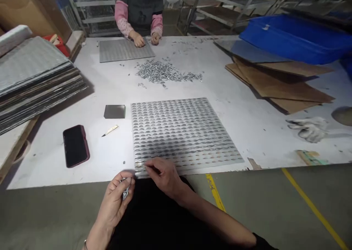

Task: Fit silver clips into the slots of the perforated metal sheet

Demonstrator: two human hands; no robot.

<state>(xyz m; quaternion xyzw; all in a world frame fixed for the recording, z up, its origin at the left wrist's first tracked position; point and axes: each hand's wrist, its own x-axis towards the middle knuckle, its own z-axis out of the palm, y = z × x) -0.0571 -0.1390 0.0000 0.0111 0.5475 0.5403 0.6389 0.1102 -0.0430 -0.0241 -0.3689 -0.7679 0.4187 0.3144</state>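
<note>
My left hand point(114, 200) is curled just off the table's front edge, holding several small silver leaf-shaped metal pieces point(125, 192). At the near left corner of a flat grey sheet point(232, 160), my right hand point(167, 176) has thumb and forefinger pinched together. Whatever is between those fingertips is too small to make out. Rows of dark, pointed oval pieces point(167, 127) cover most of the sheet. Along its near rows, small brownish spots show on a paler surface. Farther back lies a loose pile of silver metal pieces point(158, 71).
Left of the sheet lie a dark block point(114, 111), a small blade point(110, 130) and a phone point(75, 146). Stacked sheets point(41, 74) stand at left. Cardboard point(275, 79), a blue bin point(294, 39) and gloves point(309, 129) are at right. Opposite, a person point(140, 15) handles another sheet point(118, 52).
</note>
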